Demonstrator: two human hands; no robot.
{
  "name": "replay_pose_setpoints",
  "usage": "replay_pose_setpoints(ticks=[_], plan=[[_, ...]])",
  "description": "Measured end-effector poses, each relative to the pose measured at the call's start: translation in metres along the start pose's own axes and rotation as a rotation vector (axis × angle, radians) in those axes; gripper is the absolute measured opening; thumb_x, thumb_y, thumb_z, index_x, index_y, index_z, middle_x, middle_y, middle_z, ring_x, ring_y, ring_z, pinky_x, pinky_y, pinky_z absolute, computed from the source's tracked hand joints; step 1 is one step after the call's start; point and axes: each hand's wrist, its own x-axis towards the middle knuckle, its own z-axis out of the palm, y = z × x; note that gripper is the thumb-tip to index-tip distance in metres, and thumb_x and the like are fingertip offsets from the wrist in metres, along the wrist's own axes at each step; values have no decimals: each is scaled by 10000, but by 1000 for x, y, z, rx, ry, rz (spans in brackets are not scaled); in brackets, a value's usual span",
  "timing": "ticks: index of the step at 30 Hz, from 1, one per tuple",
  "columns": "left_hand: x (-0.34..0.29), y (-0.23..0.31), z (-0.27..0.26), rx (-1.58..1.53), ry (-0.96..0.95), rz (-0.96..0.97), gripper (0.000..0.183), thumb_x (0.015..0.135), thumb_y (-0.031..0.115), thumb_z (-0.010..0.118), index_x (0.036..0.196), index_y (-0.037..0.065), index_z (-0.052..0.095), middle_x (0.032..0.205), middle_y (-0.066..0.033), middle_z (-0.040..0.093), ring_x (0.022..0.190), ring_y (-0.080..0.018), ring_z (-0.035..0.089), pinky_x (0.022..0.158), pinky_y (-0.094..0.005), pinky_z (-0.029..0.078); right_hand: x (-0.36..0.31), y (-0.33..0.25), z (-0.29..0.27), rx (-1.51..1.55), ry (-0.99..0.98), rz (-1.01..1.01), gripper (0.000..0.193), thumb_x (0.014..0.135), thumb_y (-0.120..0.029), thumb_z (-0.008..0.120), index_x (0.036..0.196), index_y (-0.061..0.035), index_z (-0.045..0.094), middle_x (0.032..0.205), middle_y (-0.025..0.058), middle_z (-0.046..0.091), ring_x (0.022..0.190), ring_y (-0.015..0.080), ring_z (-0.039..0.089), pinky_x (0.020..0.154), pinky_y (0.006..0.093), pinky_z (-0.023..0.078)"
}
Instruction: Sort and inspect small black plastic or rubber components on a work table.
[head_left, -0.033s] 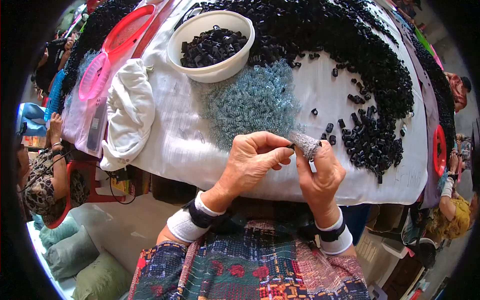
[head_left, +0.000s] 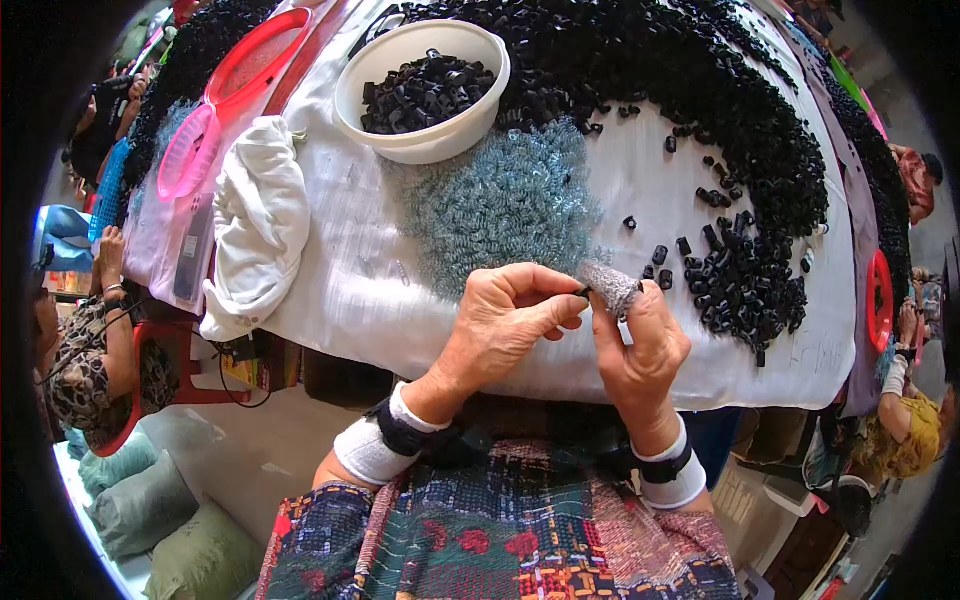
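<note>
My left hand (head_left: 505,320) and my right hand (head_left: 640,345) meet over the near edge of a table covered in white cloth (head_left: 340,290). Between them the fingertips pinch a small black piece (head_left: 580,292). A grey fabric sleeve (head_left: 612,285) covers one right-hand finger. Just beyond the hands lies a patch of small pale blue springs (head_left: 500,200). Loose black pieces (head_left: 735,285) lie to the right, and a big heap of them (head_left: 680,70) arcs across the far side. A white bowl (head_left: 400,145) holds more black pieces.
A folded white cloth (head_left: 255,220) and pink and red plastic baskets (head_left: 220,110) sit at the table's left. A seated person (head_left: 90,350) is at the left, another (head_left: 915,425) at the right. Green sacks (head_left: 170,510) lie on the floor.
</note>
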Motion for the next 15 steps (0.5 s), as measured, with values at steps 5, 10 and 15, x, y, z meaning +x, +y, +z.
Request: replay_pose_setpoints(ticks=[5,10,15], plan=[[2,1,2,-8,4,-38,176,815,72,695,948,-33,650,808,-85,672,690,-111,636,596,-223,527,-3,2,3,7,22,16,249,694,88,647,934,28,623,760,124,574,642,259,562,568,325,470],[5,6,1,-55,-10,-82,131,820,68,673,907,-23,638,782,-78,664,665,-112,627,611,-230,524,3,-1,3,4,20,5,254,707,67,650,956,29,620,764,127,578,644,254,569,573,329,479],[9,10,-4,-202,-42,-146,111,838,74,640,907,-13,629,803,-99,667,672,-138,638,633,-252,530,12,-2,-6,117,-86,123,453,662,-62,750,1078,23,594,905,144,583,747,265,596,659,321,495]])
